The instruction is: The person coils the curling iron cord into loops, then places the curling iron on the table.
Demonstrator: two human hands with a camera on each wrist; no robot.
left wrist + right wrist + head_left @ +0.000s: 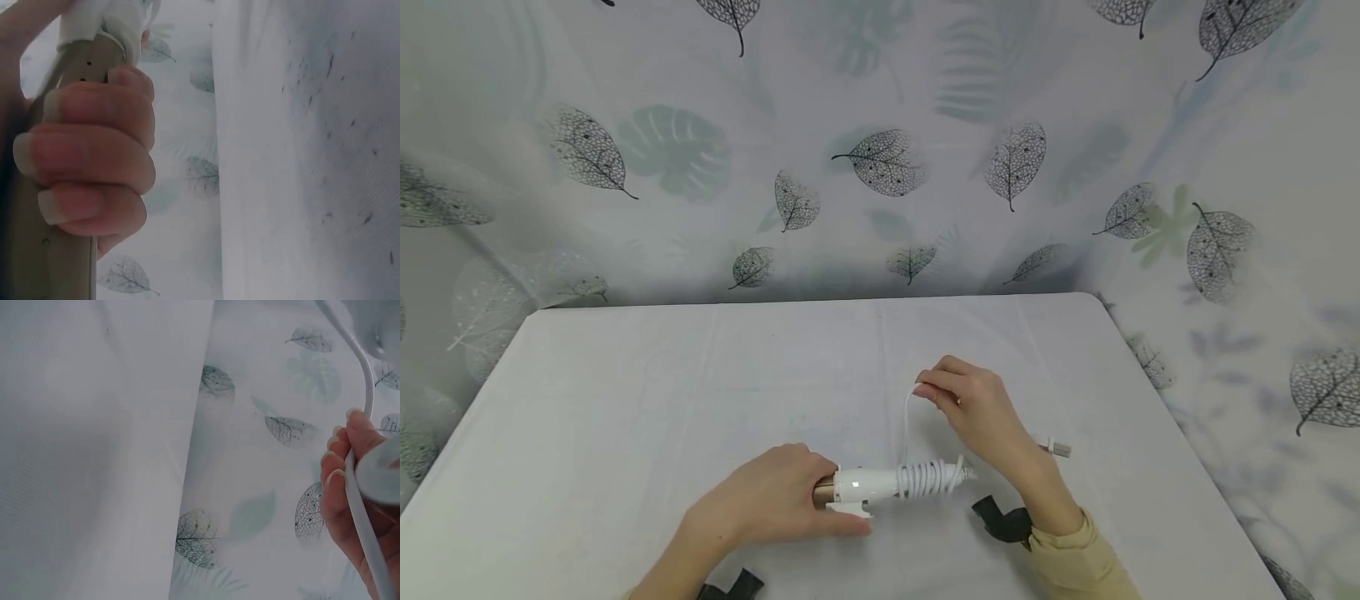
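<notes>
My left hand (767,496) grips the gold-brown barrel of a curling iron (868,483), whose white handle points right. In the left wrist view, the fingers (87,159) curl round the barrel (69,262), which has small dark holes. A white cord (906,425) is wound in several turns around the handle. Above and to the right, my right hand (977,408) pinches the cord and holds a length of it up from the coils. The right wrist view shows the cord (367,537) running between thumb and fingertips. Right of that wrist the plug (1058,448) shows.
A white cloth covers the table (700,375), with its far edge in front of a leaf-patterned backdrop (880,225). A black wrist strap (1003,521) sits by the right sleeve, another (733,586) by the left wrist. A blurred pale object (382,472) overlaps the right hand.
</notes>
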